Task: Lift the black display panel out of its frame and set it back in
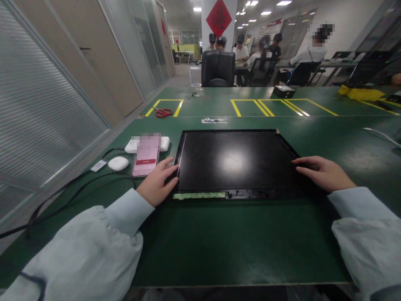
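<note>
A flat black display panel (238,161) with a glossy glare spot lies in front of me on the green table. Along its near edge runs a green circuit strip (199,195), with darker parts to the right of it. My left hand (159,180) holds the panel's left edge, fingers slightly bent and thumb toward me. At the opposite side, my right hand (324,172) has thumb and fingertips closed on the right edge. Its fingertips partly hide behind the hand.
Left of the panel are a phone (145,161), a white power strip (165,144), a round white case (118,163) and black cables (84,179). Red-handled scissors (163,113) lie farther back near yellow tape. A black box (283,91) stands at the far side; people sit beyond.
</note>
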Motion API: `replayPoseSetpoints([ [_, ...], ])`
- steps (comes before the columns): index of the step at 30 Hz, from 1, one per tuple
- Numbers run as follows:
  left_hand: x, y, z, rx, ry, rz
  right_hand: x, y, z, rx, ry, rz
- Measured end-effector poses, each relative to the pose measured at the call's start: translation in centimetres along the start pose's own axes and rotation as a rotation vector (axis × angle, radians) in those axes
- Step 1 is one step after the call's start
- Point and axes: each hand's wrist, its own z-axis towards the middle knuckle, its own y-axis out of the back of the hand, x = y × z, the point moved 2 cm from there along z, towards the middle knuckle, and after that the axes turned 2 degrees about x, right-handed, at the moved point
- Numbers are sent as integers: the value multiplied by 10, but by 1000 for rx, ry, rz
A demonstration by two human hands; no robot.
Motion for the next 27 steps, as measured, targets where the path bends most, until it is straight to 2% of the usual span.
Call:
replayPoseSetpoints([
  [9, -3, 1, 0, 13, -16, 32, -4, -2, 2, 3, 34, -41],
  [18, 1, -1, 1, 29, -15, -38, -8, -2, 4, -5, 57, -55],
  [24, -2, -2, 1, 23, -14, 17, -2, -1, 2, -12, 29, -21],
  [27, -3, -3, 0, 1, -5, 57, 4, 2, -1, -29, -36, 0],
])
